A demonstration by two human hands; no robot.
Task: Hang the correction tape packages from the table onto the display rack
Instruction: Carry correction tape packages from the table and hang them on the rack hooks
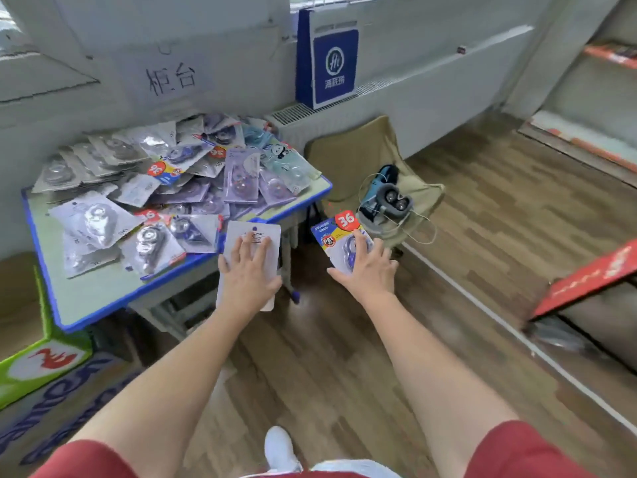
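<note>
Head view looks down over two bare forearms stretched out above a brown wood-plank floor (pixel 344 357). The left hand (pixel 250 270) holds a pale grey card-backed correction tape package (pixel 253 231) just off the near right corner of a blue-rimmed pale green table (pixel 100 291). Its fingers lie spread over the card's face, and the card juts out past the table edge. The right hand (pixel 368 267) grasps a blue-and-white correction tape package with a round red 36 sticker (pixel 339 225), fingers splayed across its clear blister, in the air to the right of the table. The two packages are apart.

On the table a loose heap of blister-packed correction tape packages (pixel 179 181) covers the far and middle part, several with the same red stickers. To the right of the table stands a khaki fabric chair (pixel 348 150) with a grey and blue headset (pixel 391 198) on its seat. A blue paper bag (pixel 331 60) stands on the radiator ledge at the far wall. A red-edged shelf (pixel 593 281) sits at the right, and a green cardboard box (pixel 41 360) at the near left.
</note>
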